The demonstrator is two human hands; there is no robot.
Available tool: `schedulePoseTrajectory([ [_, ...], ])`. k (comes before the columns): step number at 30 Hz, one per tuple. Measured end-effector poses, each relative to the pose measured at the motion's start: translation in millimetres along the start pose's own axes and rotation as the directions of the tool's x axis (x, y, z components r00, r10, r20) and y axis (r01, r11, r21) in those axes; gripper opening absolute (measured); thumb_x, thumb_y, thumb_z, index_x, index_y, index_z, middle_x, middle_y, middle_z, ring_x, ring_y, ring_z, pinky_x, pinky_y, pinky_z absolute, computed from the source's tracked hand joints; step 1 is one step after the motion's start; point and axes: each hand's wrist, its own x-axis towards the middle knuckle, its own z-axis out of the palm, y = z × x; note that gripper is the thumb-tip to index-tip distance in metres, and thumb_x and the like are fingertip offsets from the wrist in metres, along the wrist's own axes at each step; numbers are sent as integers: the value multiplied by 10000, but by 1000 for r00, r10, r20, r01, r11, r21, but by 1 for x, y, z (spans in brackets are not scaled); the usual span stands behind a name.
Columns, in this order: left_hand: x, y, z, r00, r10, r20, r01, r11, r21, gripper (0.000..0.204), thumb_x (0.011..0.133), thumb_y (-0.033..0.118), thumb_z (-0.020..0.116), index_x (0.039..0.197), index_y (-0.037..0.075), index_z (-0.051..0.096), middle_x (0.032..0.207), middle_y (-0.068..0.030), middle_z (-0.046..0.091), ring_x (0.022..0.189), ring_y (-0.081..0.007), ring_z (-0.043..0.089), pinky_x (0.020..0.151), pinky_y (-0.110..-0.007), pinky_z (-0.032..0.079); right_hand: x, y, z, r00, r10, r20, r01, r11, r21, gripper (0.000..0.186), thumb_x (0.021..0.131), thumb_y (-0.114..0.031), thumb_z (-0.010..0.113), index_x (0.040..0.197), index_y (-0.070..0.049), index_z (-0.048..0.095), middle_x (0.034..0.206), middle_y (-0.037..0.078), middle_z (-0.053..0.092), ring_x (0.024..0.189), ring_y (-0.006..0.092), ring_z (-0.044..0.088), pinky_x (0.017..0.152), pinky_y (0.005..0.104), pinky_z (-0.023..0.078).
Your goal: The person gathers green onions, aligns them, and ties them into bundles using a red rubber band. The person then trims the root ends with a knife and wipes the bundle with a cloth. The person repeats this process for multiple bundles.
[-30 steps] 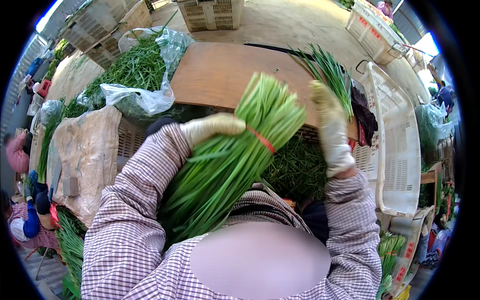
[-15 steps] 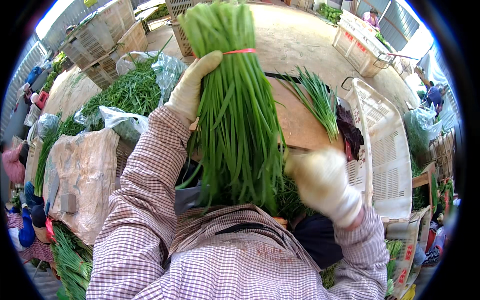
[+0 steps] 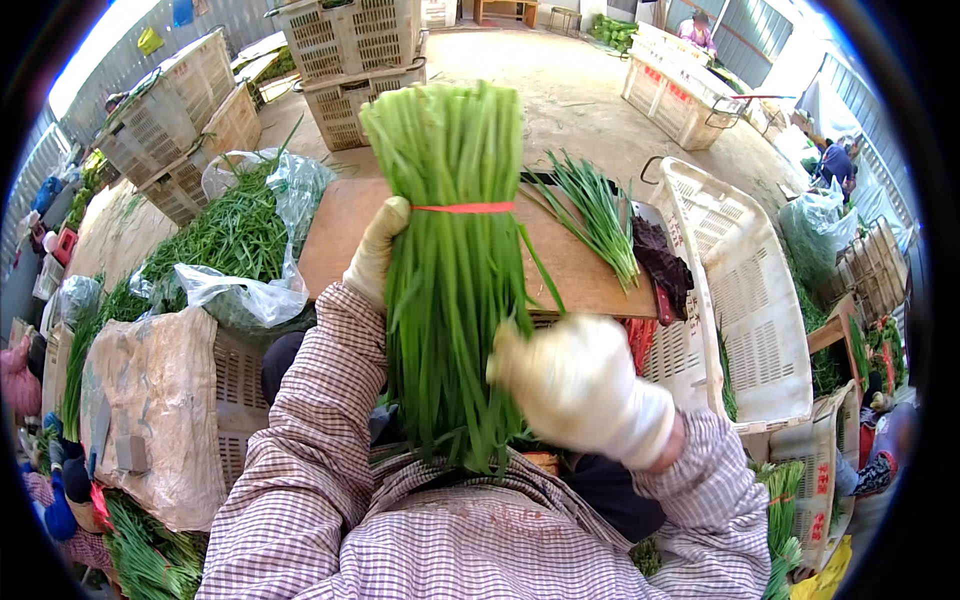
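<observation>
A thick bunch of garlic chives (image 3: 455, 290) stands upright in front of me, its pale cut ends up and its leaf tips hanging toward my lap. A red band (image 3: 465, 208) circles it near the top. My left hand (image 3: 378, 252), in a cream glove, is closed around its left side, thumb just under the band; the other fingers are hidden behind the leaves. My gloved right hand (image 3: 585, 390) is at the lower right edge of the leaves, blurred by motion, fingers curled in; what they pinch, if anything, does not show. One leaf sticks out at the right.
Behind the bunch is a brown board (image 3: 335, 225) with a smaller loose bundle of chives (image 3: 600, 215) and a dark cloth (image 3: 660, 265). White plastic crates (image 3: 765, 330) stand at the right. Loose greens (image 3: 225, 235) in plastic lie at left, beside a sack-covered crate (image 3: 155, 400).
The bunch and my left hand sit lower in view as the view has shifted. My right hand has moved left, closer against the leaves.
</observation>
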Motion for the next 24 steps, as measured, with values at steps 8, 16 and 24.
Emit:
schedulePoseTrajectory([
  [8,-12,3,-19,980,105,167,-103,994,-23,880,747,685,551,1363,85,362,1319,-126,465,1144,-253,511,930,-435,462,-12,30,-39,705,655,272,-646,435,627,683,746,-76,731,1336,-28,392,935,89,649,688,92,607,630,241,509],
  [16,-15,15,-7,998,32,-52,-32,999,17,622,799,433,637,1235,23,469,1112,-133,597,913,-228,631,770,-355,556,37,19,-5,483,650,586,-845,173,505,203,826,-126,657,970,18,654,697,108,645,620,123,615,585,242,495],
  [24,-4,39,27,978,119,-172,-66,956,287,543,740,104,732,1198,6,458,1030,-93,591,900,-202,623,782,-334,541,16,49,-20,572,676,465,-801,336,496,718,784,-343,716,1302,47,407,1223,184,546,1108,205,546,931,279,432],
])
